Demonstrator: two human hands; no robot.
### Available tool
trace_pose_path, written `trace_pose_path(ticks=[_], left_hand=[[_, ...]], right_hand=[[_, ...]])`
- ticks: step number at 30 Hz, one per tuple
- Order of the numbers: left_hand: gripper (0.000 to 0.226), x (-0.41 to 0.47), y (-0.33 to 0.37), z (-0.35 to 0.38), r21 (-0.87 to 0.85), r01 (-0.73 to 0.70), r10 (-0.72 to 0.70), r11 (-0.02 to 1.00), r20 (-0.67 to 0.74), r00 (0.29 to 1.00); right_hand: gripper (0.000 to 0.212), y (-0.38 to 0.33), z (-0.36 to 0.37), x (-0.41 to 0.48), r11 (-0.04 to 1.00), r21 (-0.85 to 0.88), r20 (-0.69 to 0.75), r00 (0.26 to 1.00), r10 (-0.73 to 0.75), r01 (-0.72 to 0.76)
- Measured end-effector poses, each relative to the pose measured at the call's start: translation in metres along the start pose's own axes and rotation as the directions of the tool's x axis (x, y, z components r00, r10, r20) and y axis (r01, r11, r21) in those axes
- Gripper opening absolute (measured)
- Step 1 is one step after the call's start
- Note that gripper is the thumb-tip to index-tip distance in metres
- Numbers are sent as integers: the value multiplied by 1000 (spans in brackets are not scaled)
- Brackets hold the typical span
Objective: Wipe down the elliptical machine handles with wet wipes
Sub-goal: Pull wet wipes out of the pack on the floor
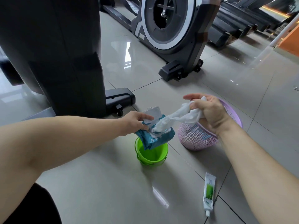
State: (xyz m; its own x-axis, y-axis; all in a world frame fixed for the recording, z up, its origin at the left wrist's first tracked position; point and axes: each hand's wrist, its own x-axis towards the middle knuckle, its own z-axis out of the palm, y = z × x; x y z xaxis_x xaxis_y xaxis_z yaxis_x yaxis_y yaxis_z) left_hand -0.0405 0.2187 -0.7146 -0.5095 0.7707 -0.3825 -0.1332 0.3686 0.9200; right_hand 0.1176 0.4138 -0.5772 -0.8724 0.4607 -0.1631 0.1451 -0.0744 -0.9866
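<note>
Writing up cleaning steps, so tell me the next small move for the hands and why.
Probably pull the right hand farther from the pack until the wipe comes free. The wipe is stretched between the right hand's grip and the pack's opening, its tail inside, while the left hand holds the pack with its lid flipped open.

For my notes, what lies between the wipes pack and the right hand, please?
A white wipe, stretched from pack to right hand, in the head view.

Teal wipe pack [163,138] with a white flip lid [152,110]; white wipe [178,115]. At six o'clock of the pack, a lime-green bucket [153,160] — at three, a lilac lattice basket [194,139]. White-and-green tube [209,191]; grey tiled floor [113,183].
</note>
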Motion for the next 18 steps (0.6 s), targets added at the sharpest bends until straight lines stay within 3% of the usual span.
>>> trace_pose_path(ticks=[3, 8, 13, 16, 18], left_hand=[[48, -1, 2, -1, -26, -3, 3, 1000, -7, 1000], [47, -6, 2, 5, -47, 10, -8, 999, 31, 999], [47, -8, 4, 13, -74, 11, -7, 997, 54, 998], [47, -10, 4, 15, -54, 19, -16, 998, 57, 998], [48, -11, 4, 15, -50, 27, -24, 998, 52, 998]], right_hand=[[13, 4, 7, 0, 998, -70, -11, 1000, 4, -5], [21, 26, 12, 11, 987, -150, -173, 984, 38, -65], [21, 41, 11, 17, 955, -242, -459, 887, 42, -171], [27, 26, 3, 22, 996, -65, -586, 810, 12, -62], [28, 13, -1, 23, 996, 90, -595, 802, 46, 10]])
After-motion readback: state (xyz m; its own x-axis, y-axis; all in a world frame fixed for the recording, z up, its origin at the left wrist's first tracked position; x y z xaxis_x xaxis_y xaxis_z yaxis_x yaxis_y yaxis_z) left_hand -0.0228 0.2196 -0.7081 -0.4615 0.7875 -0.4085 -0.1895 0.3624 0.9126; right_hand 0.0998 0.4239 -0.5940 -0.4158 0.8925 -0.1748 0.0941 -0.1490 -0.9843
